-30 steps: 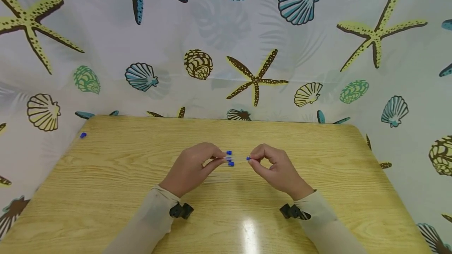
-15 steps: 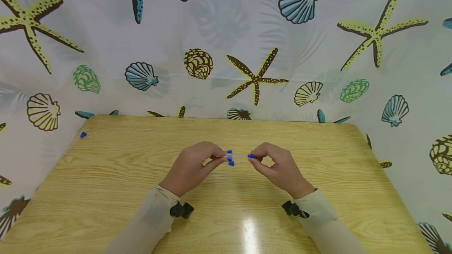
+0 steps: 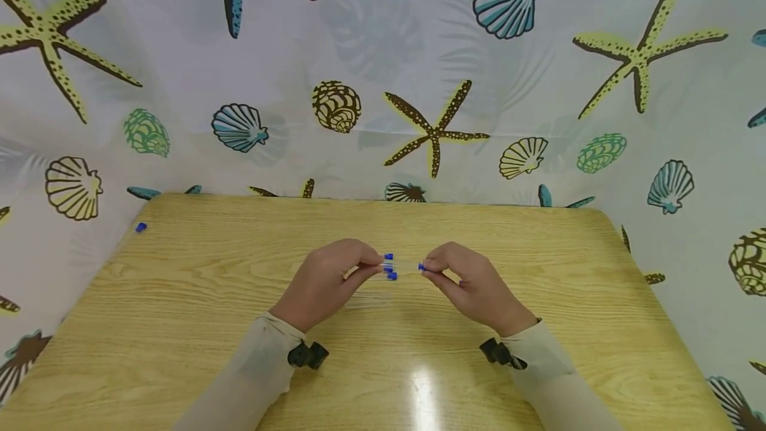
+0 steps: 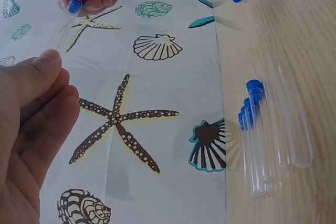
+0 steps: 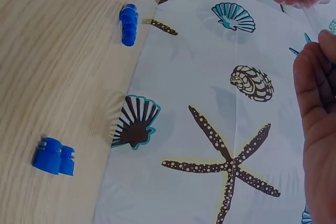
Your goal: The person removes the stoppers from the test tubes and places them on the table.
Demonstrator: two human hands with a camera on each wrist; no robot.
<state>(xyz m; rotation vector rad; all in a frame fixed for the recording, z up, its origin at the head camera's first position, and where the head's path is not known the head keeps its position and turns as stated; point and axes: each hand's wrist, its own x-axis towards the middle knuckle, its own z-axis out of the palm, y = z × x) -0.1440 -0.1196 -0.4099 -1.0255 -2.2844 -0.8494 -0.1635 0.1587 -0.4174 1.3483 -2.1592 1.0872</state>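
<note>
In the head view my left hand [image 3: 335,281] pinches a clear test tube [image 4: 63,31] between thumb and fingers, held up off the table. Facing it, my right hand [image 3: 473,281] grips a small blue cap [image 3: 421,267] by thumb and forefinger. The left wrist view has this cap at the tube's end, tube slanting between both hands. Below lie several capped test tubes [image 4: 254,145] side by side, their blue caps at one end. Uncapped clear tubes [image 3: 368,300] lie beside them, nearer me. Two loose blue caps [image 5: 47,156] stand on the table, hidden from the head view.
The wooden table [image 3: 209,298] runs back to a hanging cloth [image 3: 287,72] printed with shells and starfish. One small blue piece [image 3: 140,227] lies at the table's far left corner. Each sleeve carries a black wrist camera [image 3: 308,356].
My right fingers have shifted on the cap: more of it showed half a second ago, and now they cover most of it. The left hand has stayed nearly still with the tube.
</note>
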